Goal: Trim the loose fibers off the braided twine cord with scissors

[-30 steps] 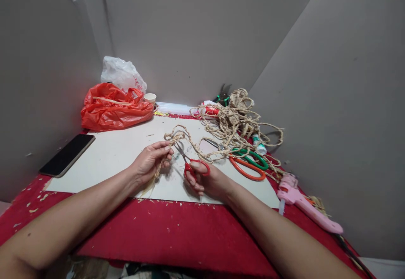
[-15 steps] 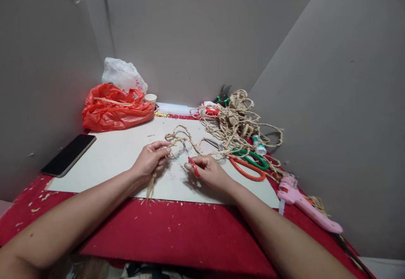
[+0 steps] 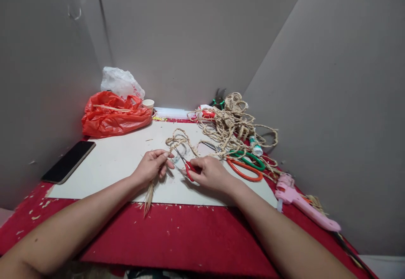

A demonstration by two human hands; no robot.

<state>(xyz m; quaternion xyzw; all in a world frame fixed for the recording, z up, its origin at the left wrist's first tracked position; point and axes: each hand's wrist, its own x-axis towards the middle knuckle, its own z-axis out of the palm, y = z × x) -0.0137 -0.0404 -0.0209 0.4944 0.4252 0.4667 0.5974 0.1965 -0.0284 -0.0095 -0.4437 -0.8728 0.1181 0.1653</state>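
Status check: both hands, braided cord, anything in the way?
Left hand pinching braided cord. Right hand holding red-handled scissors, pointed toward cord. Tangled cord pile beyond right hand, seemingly not blocking.

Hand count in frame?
2. Left hand pinches the braided cord; right hand, to its right, holds the red-handled scissors. Some fingers are hidden, but no other hand shows.

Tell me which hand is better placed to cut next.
Probably the right hand: it holds the red scissors, their blades near the braided rope, while the left hand grips that rope.
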